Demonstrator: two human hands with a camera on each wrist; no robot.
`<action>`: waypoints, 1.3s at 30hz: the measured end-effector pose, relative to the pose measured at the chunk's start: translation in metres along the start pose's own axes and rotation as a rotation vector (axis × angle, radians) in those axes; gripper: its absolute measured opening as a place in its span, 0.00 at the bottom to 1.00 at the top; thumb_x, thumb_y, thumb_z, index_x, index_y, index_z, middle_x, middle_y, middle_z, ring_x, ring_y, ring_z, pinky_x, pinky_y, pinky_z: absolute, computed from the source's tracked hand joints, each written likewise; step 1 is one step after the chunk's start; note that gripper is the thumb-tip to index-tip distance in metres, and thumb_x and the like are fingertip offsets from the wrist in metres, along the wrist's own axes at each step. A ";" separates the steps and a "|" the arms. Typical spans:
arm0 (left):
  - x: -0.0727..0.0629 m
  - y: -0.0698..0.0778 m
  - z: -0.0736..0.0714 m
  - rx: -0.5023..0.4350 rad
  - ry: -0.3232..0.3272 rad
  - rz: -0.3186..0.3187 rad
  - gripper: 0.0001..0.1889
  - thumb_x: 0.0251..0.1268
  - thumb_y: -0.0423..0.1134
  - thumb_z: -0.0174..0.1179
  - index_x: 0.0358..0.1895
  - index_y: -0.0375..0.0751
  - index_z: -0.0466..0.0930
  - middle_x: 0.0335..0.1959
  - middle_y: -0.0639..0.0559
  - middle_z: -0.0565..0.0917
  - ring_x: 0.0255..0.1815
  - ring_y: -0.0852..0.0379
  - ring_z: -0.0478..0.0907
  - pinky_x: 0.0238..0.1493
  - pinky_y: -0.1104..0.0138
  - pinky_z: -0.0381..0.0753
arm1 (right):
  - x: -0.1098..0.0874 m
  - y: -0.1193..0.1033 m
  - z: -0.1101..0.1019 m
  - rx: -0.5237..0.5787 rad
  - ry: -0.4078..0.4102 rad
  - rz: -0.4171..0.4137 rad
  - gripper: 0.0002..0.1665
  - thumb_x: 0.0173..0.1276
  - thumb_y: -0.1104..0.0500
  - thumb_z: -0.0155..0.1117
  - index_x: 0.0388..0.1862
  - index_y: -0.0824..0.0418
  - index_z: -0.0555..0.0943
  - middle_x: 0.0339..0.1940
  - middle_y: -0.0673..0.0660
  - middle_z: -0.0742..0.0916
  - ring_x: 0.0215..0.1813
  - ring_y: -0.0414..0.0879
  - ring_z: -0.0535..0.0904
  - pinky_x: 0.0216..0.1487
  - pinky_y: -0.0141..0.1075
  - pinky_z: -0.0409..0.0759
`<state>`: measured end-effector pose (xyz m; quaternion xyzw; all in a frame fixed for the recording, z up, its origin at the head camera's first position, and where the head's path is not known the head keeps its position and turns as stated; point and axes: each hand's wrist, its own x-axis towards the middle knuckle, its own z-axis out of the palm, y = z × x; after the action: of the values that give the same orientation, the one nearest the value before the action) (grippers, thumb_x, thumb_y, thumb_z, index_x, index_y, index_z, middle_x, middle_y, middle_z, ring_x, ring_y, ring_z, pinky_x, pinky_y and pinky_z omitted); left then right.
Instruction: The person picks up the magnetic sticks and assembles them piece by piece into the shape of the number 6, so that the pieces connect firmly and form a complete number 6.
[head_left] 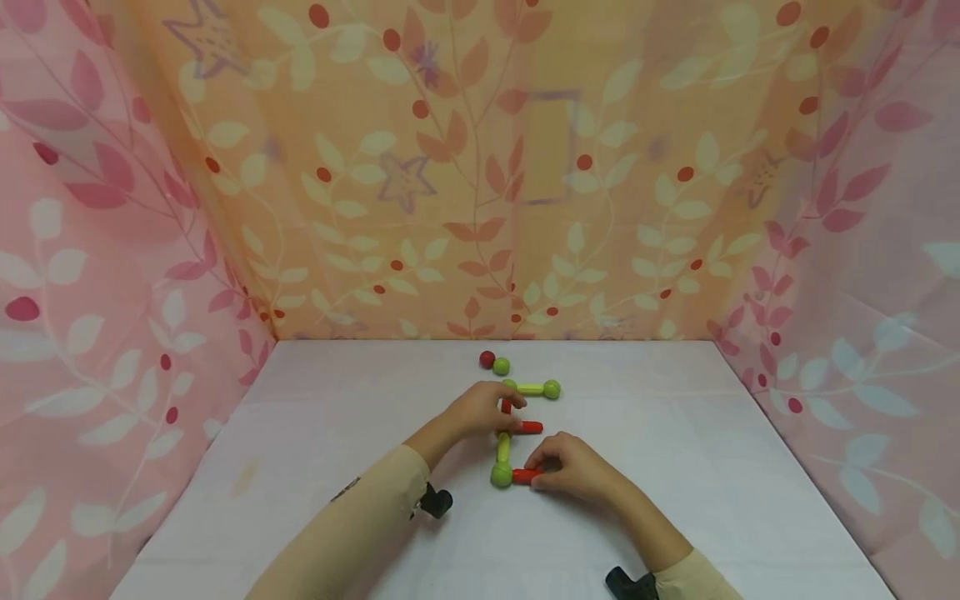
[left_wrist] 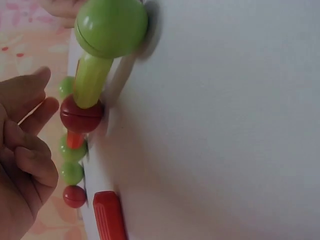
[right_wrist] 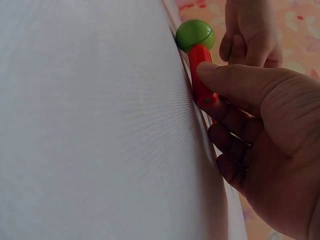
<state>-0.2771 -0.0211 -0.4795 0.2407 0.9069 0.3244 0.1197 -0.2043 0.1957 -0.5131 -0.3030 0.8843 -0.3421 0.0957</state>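
My right hand [head_left: 581, 471] pinches a red stick [right_wrist: 199, 60] between thumb and forefinger. The stick's far end meets a green ball [head_left: 502, 475], from which a yellow-green stick [left_wrist: 91, 80] runs to a red ball [left_wrist: 81, 114]. Over the farther part of this ball-and-stick structure hovers my left hand [head_left: 482, 410], its fingers loosely bent with nothing held in the left wrist view. Another red stick [head_left: 531, 427] points right beneath that hand. At the structure's far end, a yellow-green stick [head_left: 531, 389] bears a green ball [head_left: 552, 389].
A loose-looking red ball [head_left: 487, 359] and green ball [head_left: 501, 366] sit together at the back of the white table [head_left: 360, 375]. A separate red stick [left_wrist: 109, 215] lies low in the left wrist view. Patterned cloth walls [head_left: 465, 167] enclose the back and sides.
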 end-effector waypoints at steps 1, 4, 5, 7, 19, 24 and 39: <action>0.003 -0.001 0.000 0.004 -0.016 0.015 0.18 0.50 0.49 0.67 0.47 0.53 0.81 0.43 0.63 0.79 0.36 0.61 0.75 0.39 0.66 0.72 | 0.000 0.000 0.000 -0.001 0.000 0.001 0.12 0.51 0.49 0.72 0.36 0.43 0.83 0.32 0.39 0.83 0.39 0.37 0.73 0.42 0.34 0.70; 0.010 -0.004 0.003 0.025 -0.053 0.052 0.17 0.50 0.49 0.67 0.45 0.54 0.81 0.40 0.63 0.80 0.33 0.63 0.75 0.36 0.67 0.73 | 0.000 0.000 0.000 0.004 -0.001 0.004 0.13 0.51 0.48 0.72 0.37 0.42 0.83 0.33 0.39 0.83 0.39 0.37 0.73 0.42 0.34 0.71; 0.012 -0.005 0.004 0.033 -0.059 0.059 0.16 0.50 0.50 0.67 0.44 0.54 0.82 0.38 0.64 0.80 0.33 0.63 0.74 0.36 0.68 0.73 | 0.000 0.000 0.000 0.006 0.000 0.006 0.13 0.51 0.48 0.71 0.37 0.42 0.83 0.33 0.39 0.83 0.39 0.37 0.73 0.42 0.34 0.71; 0.015 -0.007 0.006 0.041 -0.066 0.066 0.15 0.49 0.50 0.68 0.42 0.56 0.82 0.36 0.65 0.79 0.34 0.64 0.73 0.35 0.69 0.73 | 0.000 0.000 0.001 0.012 0.000 0.004 0.13 0.51 0.47 0.71 0.38 0.42 0.83 0.33 0.39 0.83 0.39 0.37 0.73 0.42 0.34 0.71; 0.014 -0.013 0.021 0.068 -0.020 0.043 0.10 0.46 0.49 0.70 0.34 0.64 0.82 0.29 0.69 0.79 0.34 0.64 0.73 0.37 0.69 0.72 | 0.002 0.000 0.000 0.025 -0.009 0.027 0.12 0.51 0.46 0.71 0.36 0.41 0.83 0.33 0.38 0.83 0.40 0.38 0.73 0.44 0.36 0.70; 0.010 -0.010 0.024 0.026 0.008 0.015 0.09 0.46 0.48 0.70 0.33 0.63 0.83 0.27 0.68 0.79 0.33 0.63 0.73 0.36 0.68 0.72 | 0.000 -0.004 -0.006 -0.008 -0.053 0.019 0.13 0.52 0.48 0.71 0.38 0.44 0.83 0.35 0.39 0.83 0.42 0.37 0.74 0.47 0.37 0.70; -0.001 -0.017 0.025 -0.063 0.066 -0.009 0.09 0.45 0.48 0.70 0.33 0.61 0.84 0.27 0.66 0.79 0.35 0.61 0.71 0.36 0.66 0.70 | 0.071 -0.045 -0.115 -0.134 0.062 0.025 0.12 0.55 0.47 0.68 0.39 0.39 0.81 0.39 0.42 0.84 0.46 0.45 0.77 0.47 0.42 0.73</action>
<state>-0.2731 -0.0194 -0.5092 0.2216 0.9008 0.3601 0.0986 -0.2832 0.1896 -0.3949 -0.2869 0.9115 -0.2901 0.0522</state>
